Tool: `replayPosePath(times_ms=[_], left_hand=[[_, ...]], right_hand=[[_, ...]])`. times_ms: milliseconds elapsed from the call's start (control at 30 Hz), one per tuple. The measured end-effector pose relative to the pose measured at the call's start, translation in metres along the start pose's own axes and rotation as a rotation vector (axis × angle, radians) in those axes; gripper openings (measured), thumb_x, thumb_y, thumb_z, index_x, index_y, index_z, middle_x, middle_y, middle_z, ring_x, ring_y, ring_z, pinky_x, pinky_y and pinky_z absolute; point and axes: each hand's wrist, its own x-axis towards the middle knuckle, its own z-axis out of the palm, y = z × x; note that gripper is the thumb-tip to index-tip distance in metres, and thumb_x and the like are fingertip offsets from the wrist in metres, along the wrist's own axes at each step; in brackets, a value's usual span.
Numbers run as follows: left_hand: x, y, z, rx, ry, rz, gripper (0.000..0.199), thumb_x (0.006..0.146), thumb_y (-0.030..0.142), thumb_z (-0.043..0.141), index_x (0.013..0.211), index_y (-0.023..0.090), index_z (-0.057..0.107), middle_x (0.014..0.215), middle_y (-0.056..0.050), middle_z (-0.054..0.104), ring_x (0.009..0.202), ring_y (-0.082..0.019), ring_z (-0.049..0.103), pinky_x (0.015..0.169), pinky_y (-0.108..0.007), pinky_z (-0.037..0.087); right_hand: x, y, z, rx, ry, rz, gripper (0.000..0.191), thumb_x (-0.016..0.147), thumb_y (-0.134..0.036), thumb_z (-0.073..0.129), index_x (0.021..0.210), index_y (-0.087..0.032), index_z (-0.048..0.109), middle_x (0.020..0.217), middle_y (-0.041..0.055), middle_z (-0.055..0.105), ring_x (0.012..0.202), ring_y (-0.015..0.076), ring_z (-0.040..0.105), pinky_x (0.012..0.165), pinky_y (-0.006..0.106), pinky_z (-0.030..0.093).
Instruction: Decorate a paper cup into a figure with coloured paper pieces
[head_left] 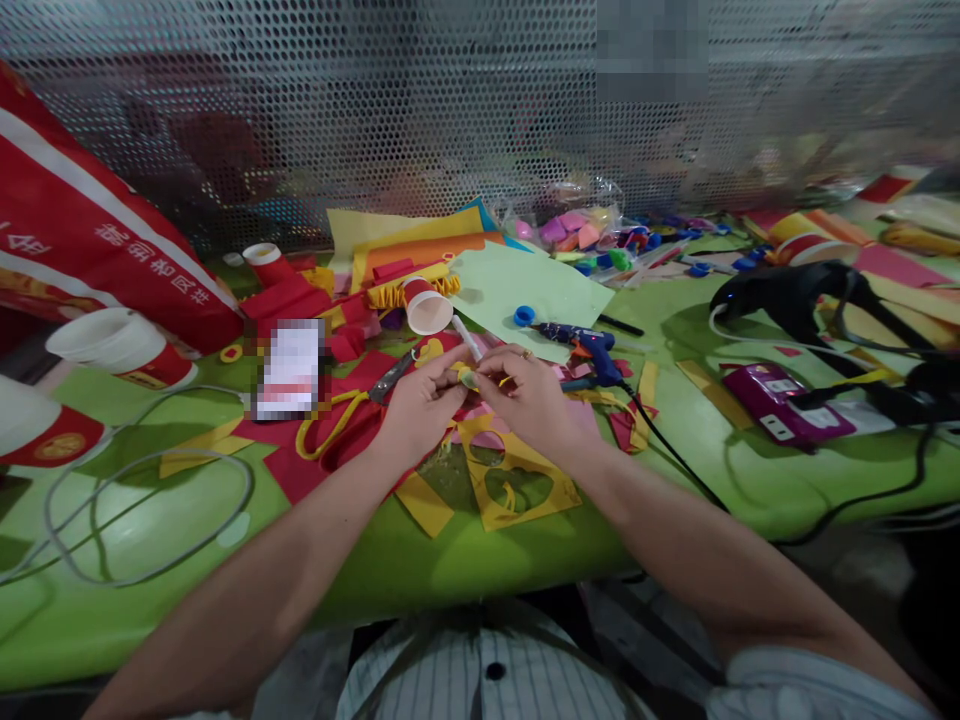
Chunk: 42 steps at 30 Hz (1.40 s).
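Note:
Over the cut paper, my left hand and my right hand meet, fingers closed. Both pinch a small yellow-green piece; its exact kind is too small to make out. A white stick points up from between the hands; whether it is held or lies behind them I cannot tell. Below my right hand is a yellow paper sheet with round holes cut out. Scissors with yellow handles lie left of my left hand. A blue hot glue gun rests right of my right hand.
A paper cup lies tipped beyond my hands, near a pale green sheet. On the left are a phone, stacked paper cups, a red bag and a looped cable. A purple power strip sits right.

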Motion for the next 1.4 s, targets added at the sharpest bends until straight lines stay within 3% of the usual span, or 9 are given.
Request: replayPosePath(times_ms=[167, 367, 467, 667, 800, 1000, 1133, 1267, 1400], left_hand=[[0.0, -0.003, -0.001, -0.021, 0.003, 0.017, 0.043, 0.068, 0.021, 0.064, 0.11, 0.018, 0.062, 0.074, 0.001, 0.065, 0.071, -0.012, 0.06, 0.075, -0.029, 0.05], [0.001, -0.002, -0.003, 0.077, -0.026, 0.04, 0.047, 0.07, 0.021, 0.062, 0.117, 0.02, 0.057, 0.075, 0.0, 0.067, 0.072, -0.014, 0.062, 0.077, -0.031, 0.05], [0.001, 0.002, -0.004, 0.096, -0.048, 0.039, 0.049, 0.071, 0.022, 0.062, 0.12, 0.02, 0.054, 0.075, 0.0, 0.069, 0.071, -0.014, 0.064, 0.076, -0.03, 0.051], [0.0, 0.003, -0.004, 0.06, -0.034, -0.042, 0.043, 0.07, 0.027, 0.065, 0.111, 0.018, 0.057, 0.07, 0.001, 0.068, 0.064, -0.014, 0.065, 0.07, -0.03, 0.052], [0.0, 0.003, -0.002, -0.014, -0.013, -0.112, 0.028, 0.066, 0.032, 0.069, 0.086, 0.015, 0.061, 0.069, -0.001, 0.068, 0.06, -0.015, 0.065, 0.066, -0.031, 0.053], [0.002, 0.005, -0.003, -0.102, 0.031, -0.191, 0.025, 0.062, 0.03, 0.072, 0.077, 0.016, 0.058, 0.063, 0.001, 0.066, 0.054, -0.012, 0.063, 0.057, -0.026, 0.052], [0.001, 0.005, -0.003, -0.101, 0.011, -0.198, 0.027, 0.06, 0.031, 0.074, 0.075, 0.016, 0.058, 0.061, 0.002, 0.065, 0.055, -0.012, 0.063, 0.057, -0.026, 0.052], [0.001, 0.005, -0.002, -0.053, 0.02, -0.187, 0.024, 0.062, 0.032, 0.072, 0.074, 0.015, 0.06, 0.061, 0.001, 0.065, 0.055, -0.012, 0.063, 0.057, -0.026, 0.053], [0.001, 0.007, -0.003, -0.04, 0.039, -0.201, 0.022, 0.062, 0.033, 0.072, 0.07, 0.015, 0.061, 0.06, 0.001, 0.064, 0.05, -0.012, 0.061, 0.046, -0.022, 0.048]], right_hand=[[0.001, 0.001, 0.001, 0.024, 0.03, -0.005, 0.007, 0.073, -0.019, 0.056, 0.066, -0.02, 0.056, 0.073, 0.0028, 0.062, 0.071, 0.0141, 0.056, 0.065, 0.028, 0.044], [0.004, 0.004, 0.002, 0.399, -0.062, 0.378, 0.015, 0.068, -0.03, 0.061, 0.077, -0.018, 0.056, 0.073, -0.0007, 0.06, 0.057, 0.0091, 0.052, 0.052, 0.024, 0.042], [0.005, 0.005, 0.001, 0.565, -0.168, 0.466, 0.019, 0.067, -0.033, 0.062, 0.077, -0.017, 0.058, 0.067, -0.0015, 0.06, 0.057, 0.0093, 0.054, 0.052, 0.024, 0.042], [0.004, 0.003, 0.001, 0.486, -0.058, 0.343, 0.015, 0.066, -0.03, 0.064, 0.067, -0.017, 0.059, 0.063, -0.0025, 0.058, 0.057, 0.0077, 0.051, 0.055, 0.023, 0.043], [0.004, 0.003, 0.001, 0.553, -0.101, 0.395, 0.02, 0.066, -0.035, 0.064, 0.064, -0.017, 0.058, 0.058, -0.0035, 0.056, 0.054, 0.0072, 0.049, 0.054, 0.023, 0.043], [0.005, 0.003, -0.002, 0.688, -0.174, 0.485, 0.03, 0.07, -0.047, 0.059, 0.066, -0.017, 0.061, 0.058, -0.002, 0.057, 0.053, 0.0085, 0.052, 0.053, 0.023, 0.044], [0.005, 0.005, -0.001, 0.553, -0.157, 0.413, 0.022, 0.064, -0.038, 0.067, 0.068, -0.017, 0.061, 0.062, -0.0025, 0.058, 0.054, 0.0075, 0.049, 0.054, 0.023, 0.044], [0.005, 0.006, 0.0, 0.399, -0.137, 0.333, 0.018, 0.069, -0.035, 0.061, 0.067, -0.017, 0.058, 0.063, -0.0017, 0.057, 0.057, 0.009, 0.049, 0.058, 0.025, 0.042], [0.003, 0.007, 0.002, 0.297, -0.128, 0.253, 0.018, 0.073, -0.035, 0.055, 0.068, -0.017, 0.057, 0.065, -0.0001, 0.056, 0.062, 0.0109, 0.05, 0.056, 0.025, 0.039]])
